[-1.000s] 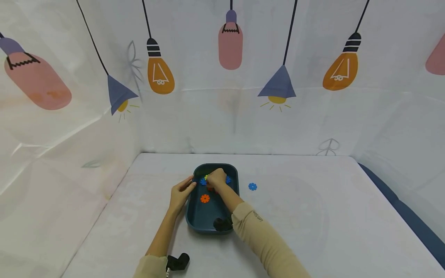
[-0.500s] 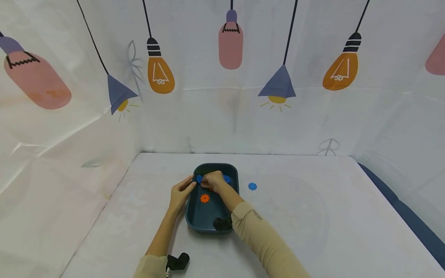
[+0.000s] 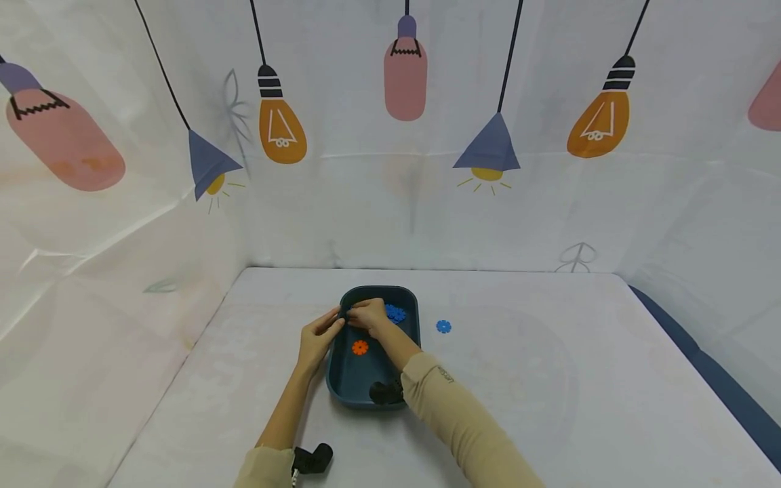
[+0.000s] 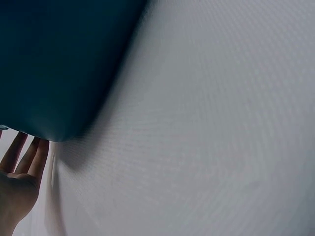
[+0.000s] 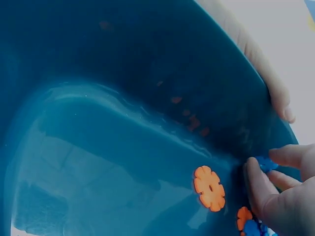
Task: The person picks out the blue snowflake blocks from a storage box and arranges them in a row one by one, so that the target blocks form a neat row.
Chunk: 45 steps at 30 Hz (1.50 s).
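Observation:
A dark teal tray point(image 3: 354, 390) lies on the white table. My left hand point(image 3: 315, 346) rests on the outside of its left rim; in the left wrist view its fairly straight fingers point(image 4: 35, 157) touch the tray wall. Inside the tray, near that rim, my right hand point(image 3: 369, 316) pinches a blue flower-shaped plastic disc point(image 5: 267, 164) between thumb and fingers. An orange flower-shaped disc point(image 3: 360, 348) lies flat on the tray floor. Beside the right hand, another orange disc point(image 5: 243, 216) and blue discs point(image 5: 252, 227) are partly hidden.
Blue flower discs point(image 3: 396, 313) lie at the tray's far right side. One loose blue disc point(image 3: 443, 327) is on the table point(image 3: 518, 379) to the right of the tray. A patterned white curtain point(image 3: 366, 203) hangs behind the table.
My right hand has moved left across the tray to its left wall, uncovering more blue discs on the right. The blue disc on the left is now between its fingers. The left hand stays put.

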Available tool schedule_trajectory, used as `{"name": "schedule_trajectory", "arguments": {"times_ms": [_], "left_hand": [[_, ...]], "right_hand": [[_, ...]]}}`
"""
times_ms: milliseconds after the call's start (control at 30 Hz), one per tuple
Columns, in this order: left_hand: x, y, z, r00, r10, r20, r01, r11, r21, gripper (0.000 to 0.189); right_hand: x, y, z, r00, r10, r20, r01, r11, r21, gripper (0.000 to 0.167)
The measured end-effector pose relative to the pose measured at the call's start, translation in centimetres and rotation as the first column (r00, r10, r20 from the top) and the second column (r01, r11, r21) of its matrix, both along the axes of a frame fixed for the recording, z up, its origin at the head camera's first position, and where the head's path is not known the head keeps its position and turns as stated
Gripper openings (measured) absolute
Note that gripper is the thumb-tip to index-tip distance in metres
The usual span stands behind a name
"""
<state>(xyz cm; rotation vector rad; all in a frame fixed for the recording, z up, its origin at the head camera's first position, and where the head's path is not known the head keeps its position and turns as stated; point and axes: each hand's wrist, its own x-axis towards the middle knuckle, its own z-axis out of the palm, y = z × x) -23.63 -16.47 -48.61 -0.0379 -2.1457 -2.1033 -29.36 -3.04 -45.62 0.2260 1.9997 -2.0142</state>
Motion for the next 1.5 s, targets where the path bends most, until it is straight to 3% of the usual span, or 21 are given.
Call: {"name": "schedule_trajectory", "arguments": {"times_ms": [200, 333, 500, 700, 767, 900, 1000, 1200, 1400, 1500], "left_hand": [[0.0, 0.0, -0.1, 1.0, 0.018, -0.003, -0.018, 1.0, -0.008, 0.041], [0.0, 0.0, 0.1, 1.0, 0.02, 0.004, -0.02, 1.0, -0.012, 0.04], [0.8, 0.3, 1.5, 1.0, -0.003, 0.011, 0.003, 1.0, -0.005, 0.04], [1.4, 0.7, 2.5, 1.0, -0.002, 0.021, 0.003, 1.0, -0.019, 0.039], [1.3, 0.7, 2.4, 1.0, -0.002, 0.019, 0.002, 1.0, -0.021, 0.04], [0.5, 0.4, 0.8, 1.0, 0.009, 0.01, -0.008, 1.0, -0.021, 0.042], [-0.1, 0.2, -0.3, 1.0, 0.028, 0.002, -0.028, 0.999, -0.027, 0.041], [0.0, 0.1, -0.3, 0.999, 0.045, 0.002, -0.045, 0.998, -0.046, 0.041], [0.1, 0.0, 0.1, 0.999, 0.028, 0.031, -0.027, 0.999, -0.029, 0.041], [0.6, 0.2, 0.9, 0.999, 0.025, 0.037, -0.024, 0.999, -0.025, 0.041]], "right_hand": [[-0.4, 1.3, 0.3, 0.999, 0.006, 0.037, -0.004, 0.999, -0.045, 0.03], [-0.3, 2.4, 1.0, 0.999, 0.036, 0.001, -0.036, 0.998, -0.055, 0.029], [0.3, 4.3, 2.4, 0.995, 0.081, -0.065, -0.082, 0.996, -0.026, 0.029], [0.7, 7.6, 3.3, 0.987, 0.087, -0.132, -0.1, 0.99, -0.097, 0.028], [1.1, 8.9, 3.7, 0.987, 0.081, -0.138, -0.099, 0.987, -0.126, 0.029], [1.5, 11.7, 3.9, 0.991, 0.042, -0.123, -0.059, 0.989, -0.137, 0.033], [1.5, 14.0, 3.3, 0.991, 0.013, -0.132, -0.031, 0.99, -0.134, 0.034], [2.3, 18.4, 2.7, 0.984, 0.01, -0.176, -0.037, 0.988, -0.15, 0.03], [2.2, 21.4, 1.3, 0.993, -0.055, -0.108, 0.048, 0.997, -0.067, 0.037], [2.3, 22.4, 0.7, 0.993, -0.07, -0.092, 0.069, 0.997, -0.018, 0.037]]}}
